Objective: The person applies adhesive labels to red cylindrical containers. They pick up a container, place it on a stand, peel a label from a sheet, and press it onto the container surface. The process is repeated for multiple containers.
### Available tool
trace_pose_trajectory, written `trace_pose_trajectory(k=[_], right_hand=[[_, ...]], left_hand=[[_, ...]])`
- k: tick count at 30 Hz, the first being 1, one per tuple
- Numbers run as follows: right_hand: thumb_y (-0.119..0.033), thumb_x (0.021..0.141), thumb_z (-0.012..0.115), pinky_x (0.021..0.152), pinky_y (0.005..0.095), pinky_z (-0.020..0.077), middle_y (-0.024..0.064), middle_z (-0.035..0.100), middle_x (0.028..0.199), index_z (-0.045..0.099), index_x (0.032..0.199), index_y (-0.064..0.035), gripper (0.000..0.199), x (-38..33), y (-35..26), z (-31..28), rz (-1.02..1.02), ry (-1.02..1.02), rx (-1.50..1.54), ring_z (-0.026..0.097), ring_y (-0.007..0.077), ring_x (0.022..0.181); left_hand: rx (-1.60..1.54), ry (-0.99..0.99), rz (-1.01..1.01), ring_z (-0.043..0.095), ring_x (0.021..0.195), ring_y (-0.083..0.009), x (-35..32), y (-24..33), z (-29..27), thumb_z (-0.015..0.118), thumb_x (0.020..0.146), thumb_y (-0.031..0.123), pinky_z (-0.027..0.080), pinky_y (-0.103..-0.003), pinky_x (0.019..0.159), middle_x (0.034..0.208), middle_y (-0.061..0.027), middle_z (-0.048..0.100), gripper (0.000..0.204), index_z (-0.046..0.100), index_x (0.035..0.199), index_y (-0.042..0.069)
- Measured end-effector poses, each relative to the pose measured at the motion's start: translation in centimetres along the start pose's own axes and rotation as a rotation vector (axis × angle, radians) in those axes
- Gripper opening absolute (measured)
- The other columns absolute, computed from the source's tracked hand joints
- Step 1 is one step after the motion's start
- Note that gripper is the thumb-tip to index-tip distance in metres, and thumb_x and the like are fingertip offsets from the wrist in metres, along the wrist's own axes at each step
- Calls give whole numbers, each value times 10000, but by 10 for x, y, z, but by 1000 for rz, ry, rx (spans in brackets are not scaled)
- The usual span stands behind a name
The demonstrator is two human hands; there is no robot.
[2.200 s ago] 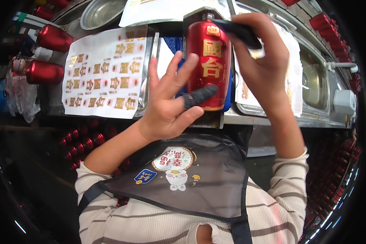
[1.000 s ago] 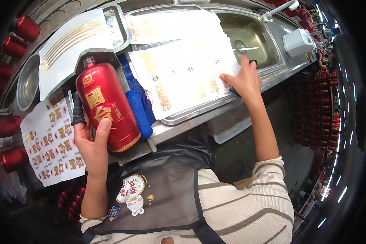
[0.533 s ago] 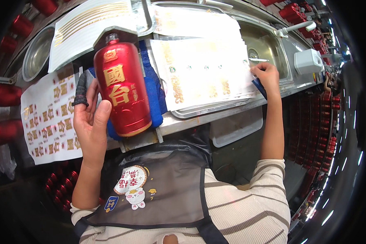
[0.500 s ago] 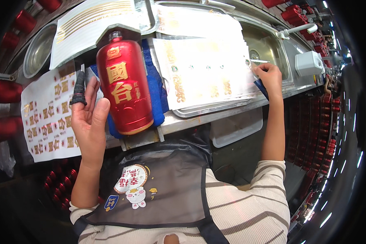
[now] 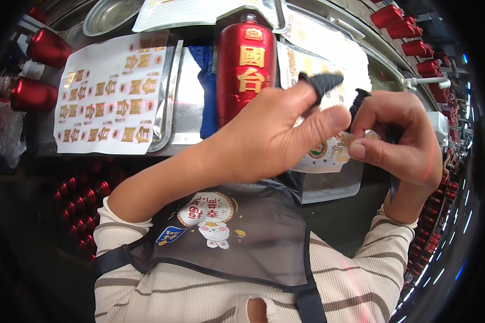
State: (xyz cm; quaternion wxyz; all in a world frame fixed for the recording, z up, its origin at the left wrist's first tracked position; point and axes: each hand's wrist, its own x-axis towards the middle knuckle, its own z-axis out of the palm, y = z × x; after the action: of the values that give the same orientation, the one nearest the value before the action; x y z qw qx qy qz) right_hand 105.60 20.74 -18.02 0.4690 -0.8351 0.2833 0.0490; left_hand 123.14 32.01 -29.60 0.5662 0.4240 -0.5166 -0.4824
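A flat, translucent film sheet with gold and green print [image 5: 331, 162] is pinched by the right hand [image 5: 407, 142], near the left hand [image 5: 269, 139], whose grip cannot be told. A glossy red, cylindrical bottle [image 5: 247, 67] is seen just beyond the left hand.

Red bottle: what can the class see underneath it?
Blue cloth shows along the red bottle's left edge. What lies directly beneath is covered, and the left hand hides the bottle's lower end.

We could pass a hand over the strip of table [image 5: 190, 99] between the left tray [image 5: 163, 126] and the blue cloth [image 5: 208, 105]; rightward, the red bottle [image 5: 247, 72] and our left hand [image 5: 272, 134] block the way.
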Motion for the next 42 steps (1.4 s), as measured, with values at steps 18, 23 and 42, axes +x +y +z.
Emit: trace_pose_trajectory(k=[18, 23, 42], right_hand=[[-88, 841, 758, 562, 157, 386, -41, 630, 739, 702, 840, 0, 105, 33, 70, 112, 66, 312, 516, 515, 0, 646], [-128, 849, 761, 561, 172, 372, -49, 595, 711, 642, 836, -41, 147, 45, 78, 107, 138, 312, 641, 490, 11, 627], [-114, 870, 736, 576, 167, 362, -64, 591, 736, 642, 827, -41, 126, 54, 88, 106, 116, 354, 715, 468, -5, 665]], left_hand=[[-9, 535, -248, 620, 795, -61, -90, -14, -59, 711, 858, -40, 506, -214, 728, 852, -17, 683, 406, 626, 1254, -14], [-102, 559, -202, 653, 812, -88, -80, -26, -61, 714, 862, -27, 536, -234, 744, 884, -50, 701, 315, 632, 1166, -16], [-84, 558, -263, 659, 848, -98, -67, -40, -63, 715, 880, 16, 539, -241, 783, 915, -65, 704, 227, 626, 1087, -12]])
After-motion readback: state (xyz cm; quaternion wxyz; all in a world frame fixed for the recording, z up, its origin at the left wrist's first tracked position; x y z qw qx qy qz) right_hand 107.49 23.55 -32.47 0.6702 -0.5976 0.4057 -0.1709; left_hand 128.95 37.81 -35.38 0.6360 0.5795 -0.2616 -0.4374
